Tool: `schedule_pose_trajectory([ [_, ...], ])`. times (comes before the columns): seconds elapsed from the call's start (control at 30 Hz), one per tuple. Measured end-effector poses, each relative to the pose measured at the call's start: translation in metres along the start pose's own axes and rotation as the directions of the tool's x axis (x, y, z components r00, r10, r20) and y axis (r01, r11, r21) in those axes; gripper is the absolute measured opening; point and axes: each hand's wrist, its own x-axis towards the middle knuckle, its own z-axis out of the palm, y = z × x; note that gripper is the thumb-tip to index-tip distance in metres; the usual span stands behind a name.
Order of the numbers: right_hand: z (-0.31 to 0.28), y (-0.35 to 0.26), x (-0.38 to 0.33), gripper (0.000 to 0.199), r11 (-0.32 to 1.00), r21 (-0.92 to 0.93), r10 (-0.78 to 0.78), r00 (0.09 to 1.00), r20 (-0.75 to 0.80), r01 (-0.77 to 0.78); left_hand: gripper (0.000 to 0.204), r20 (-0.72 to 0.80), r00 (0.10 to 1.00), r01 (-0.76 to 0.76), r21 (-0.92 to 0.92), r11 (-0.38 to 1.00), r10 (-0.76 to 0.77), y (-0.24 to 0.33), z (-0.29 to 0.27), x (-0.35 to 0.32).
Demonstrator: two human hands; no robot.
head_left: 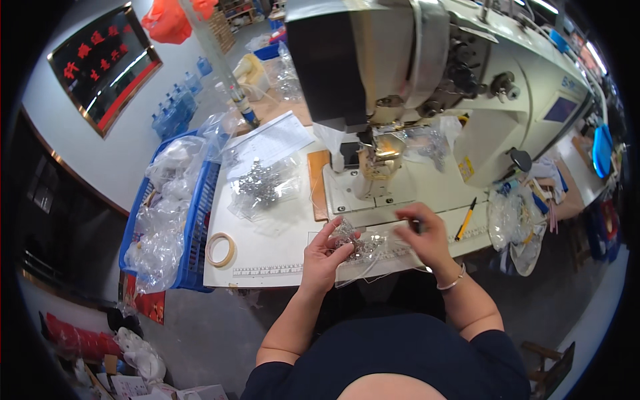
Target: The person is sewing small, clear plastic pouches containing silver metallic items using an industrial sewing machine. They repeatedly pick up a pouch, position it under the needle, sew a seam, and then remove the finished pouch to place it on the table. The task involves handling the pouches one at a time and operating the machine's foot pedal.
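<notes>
My left hand is closed on a clear, shiny piece with silvery beads or stones, pinching it near the front edge of the white table. Pale thin straps or cords trail from this piece over the edge. To its right, my right hand is curled, with a small dark thing showing between the fingers; its kind is too blurred to make out. Just beyond both hands stands the bed of a large white sewing machine. A heap of similar glittering pieces lies on clear plastic at the left.
A roll of tape sits at the table's left front. A blue crate full of plastic-wrapped goods adjoins the left side. Paper sheets lie behind the heap. A yellow pen and bagged items are at the right.
</notes>
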Motion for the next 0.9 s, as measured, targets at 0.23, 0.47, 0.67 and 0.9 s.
schedule_pose_trajectory([
  [0.23, 0.024, -0.001, 0.018, 0.021, 0.999, 0.003, 0.029, 0.888, 0.459, -0.034, 0.067, 0.157, 0.987, -0.025, 0.272, 0.962, -0.019, 0.008, 0.009, -0.004],
  [0.47, 0.032, 0.011, 0.016, 0.016, 0.888, 0.177, 0.341, 0.866, 0.366, -0.425, 0.062, 0.023, 0.882, -0.432, 0.440, 0.787, 0.471, -0.010, -0.012, -0.006],
  [0.67, 0.040, 0.017, 0.014, 0.015, 0.816, 0.288, 0.424, 0.858, 0.290, -0.501, 0.043, 0.641, 0.562, -0.553, 0.761, -0.339, 0.523, -0.011, -0.011, -0.007],
  [0.9, 0.042, 0.007, 0.016, 0.019, 0.787, 0.313, 0.442, 0.840, 0.314, -0.531, 0.028, 0.732, 0.349, -0.746, 0.595, -0.300, 0.585, 0.013, -0.002, 0.016],
])
